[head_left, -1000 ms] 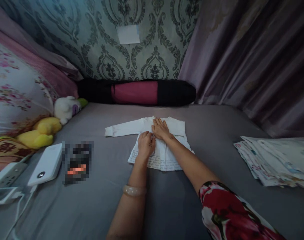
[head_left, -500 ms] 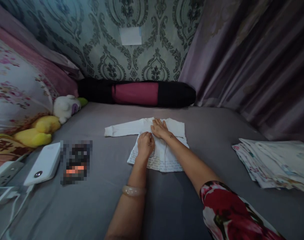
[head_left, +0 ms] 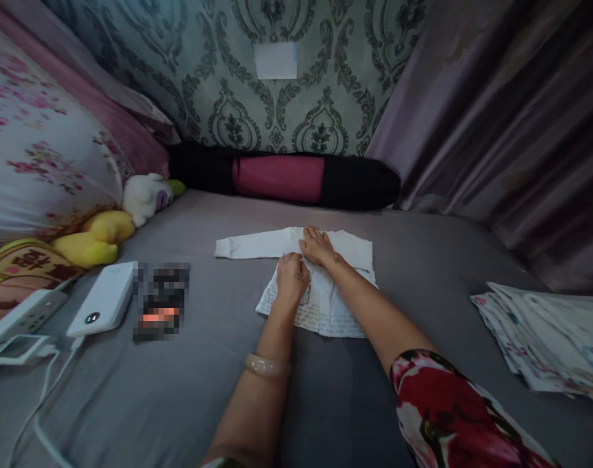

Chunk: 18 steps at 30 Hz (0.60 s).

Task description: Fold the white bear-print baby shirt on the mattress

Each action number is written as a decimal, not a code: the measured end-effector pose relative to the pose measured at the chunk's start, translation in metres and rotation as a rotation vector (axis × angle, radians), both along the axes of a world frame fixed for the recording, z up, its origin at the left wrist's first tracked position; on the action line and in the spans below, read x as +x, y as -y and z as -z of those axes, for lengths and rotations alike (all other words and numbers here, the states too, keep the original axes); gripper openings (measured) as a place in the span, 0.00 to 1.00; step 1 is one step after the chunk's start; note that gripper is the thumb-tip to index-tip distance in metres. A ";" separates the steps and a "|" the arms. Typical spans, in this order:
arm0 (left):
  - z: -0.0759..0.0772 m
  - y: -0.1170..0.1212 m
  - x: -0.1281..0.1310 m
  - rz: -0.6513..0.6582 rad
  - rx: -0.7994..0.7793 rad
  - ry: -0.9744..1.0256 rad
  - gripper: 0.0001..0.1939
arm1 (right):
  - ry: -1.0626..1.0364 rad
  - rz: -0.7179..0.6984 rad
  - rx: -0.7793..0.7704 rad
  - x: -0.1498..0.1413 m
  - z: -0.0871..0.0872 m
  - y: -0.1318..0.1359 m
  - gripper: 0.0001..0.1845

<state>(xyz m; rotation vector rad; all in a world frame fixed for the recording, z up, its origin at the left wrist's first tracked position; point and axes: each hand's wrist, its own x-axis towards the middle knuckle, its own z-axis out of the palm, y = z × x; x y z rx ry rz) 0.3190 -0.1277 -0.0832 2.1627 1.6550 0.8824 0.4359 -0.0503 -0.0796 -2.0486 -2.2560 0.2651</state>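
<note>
A small white long-sleeved shirt (head_left: 345, 312) with lines of printed writing near its hem lies on the grey bed sheet. One sleeve (head_left: 252, 244) stretches out to the left, while the right side looks folded inward. My right hand (head_left: 318, 247) rests flat near the collar, fingers extended on the cloth. Just below and left of it, my left hand (head_left: 292, 278) is on the shirt's body, its fingers curled and closed on the fabric; the fingertips are hidden. A pale bangle circles my left wrist.
A stack of folded clothes (head_left: 545, 338) lies at the right. At the left are a white power bank (head_left: 104, 299), a power strip (head_left: 30, 318) with cables, a blurred-out object (head_left: 162, 302) and plush toys (head_left: 94, 240). A black-and-pink long bag (head_left: 277, 177) lies along the wall.
The whole view has shifted, so most things appear farther right. Both hands stay on the shirt in nearly the same places; the left hand sits slightly higher on it.
</note>
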 end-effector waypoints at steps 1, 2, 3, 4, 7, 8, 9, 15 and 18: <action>0.001 0.000 0.000 -0.002 0.001 0.004 0.14 | 0.007 0.000 -0.011 0.000 -0.001 -0.001 0.33; 0.001 0.000 0.000 -0.005 0.001 0.009 0.14 | 0.014 0.001 -0.025 0.000 -0.002 -0.002 0.33; 0.002 -0.001 0.001 -0.007 0.001 0.014 0.14 | 0.021 0.003 -0.041 -0.001 -0.004 -0.003 0.33; 0.003 -0.001 0.001 -0.008 0.002 0.020 0.14 | 0.028 0.004 -0.058 -0.001 -0.007 -0.004 0.32; 0.004 -0.002 0.002 -0.004 0.014 0.036 0.14 | 0.046 0.009 -0.108 -0.003 -0.018 -0.006 0.32; 0.004 -0.002 0.003 -0.005 0.021 0.039 0.14 | 0.053 0.012 -0.125 -0.005 -0.024 -0.006 0.31; 0.004 -0.001 0.003 -0.009 0.027 0.038 0.15 | 0.067 0.018 -0.145 -0.007 -0.030 -0.007 0.30; -0.001 0.004 0.004 -0.090 -0.028 -0.034 0.15 | 0.163 -0.065 -0.028 -0.053 -0.064 -0.006 0.22; 0.001 0.001 0.004 -0.103 -0.118 -0.036 0.16 | 0.089 -0.228 0.030 -0.095 -0.069 -0.003 0.20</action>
